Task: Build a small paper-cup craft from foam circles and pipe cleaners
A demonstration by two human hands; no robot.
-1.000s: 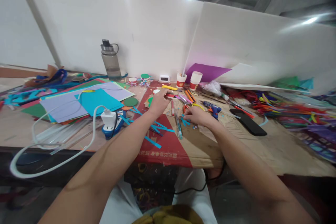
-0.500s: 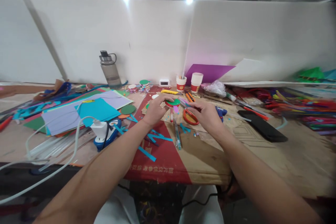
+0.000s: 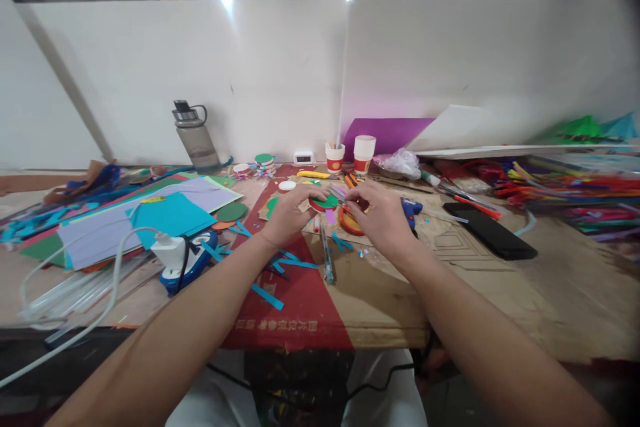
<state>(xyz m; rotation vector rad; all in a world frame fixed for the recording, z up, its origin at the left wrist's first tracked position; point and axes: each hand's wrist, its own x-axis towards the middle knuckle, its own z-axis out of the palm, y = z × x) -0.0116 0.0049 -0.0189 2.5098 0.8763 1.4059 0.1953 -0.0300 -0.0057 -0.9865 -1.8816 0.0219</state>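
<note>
Both hands meet at the centre of the frame. The left hand (image 3: 287,213) pinches a green-and-red paper disc (image 3: 324,202) by its edge, and the right hand (image 3: 383,217) is closed around orange-handled scissors (image 3: 349,222) just beside it. A glue gun (image 3: 410,208) lies right of them; a water bottle (image 3: 194,137) stands upper left.

Both arms are bare from the bottom edge of the view to the fingers, with no sleeves, watch, bracelet or rings to be seen. The left hand (image 3: 289,212) and right hand (image 3: 381,215) wear no gloves. Between the forearms, at the bottom of the view, the lap shows light, whitish clothing (image 3: 380,395).
</note>
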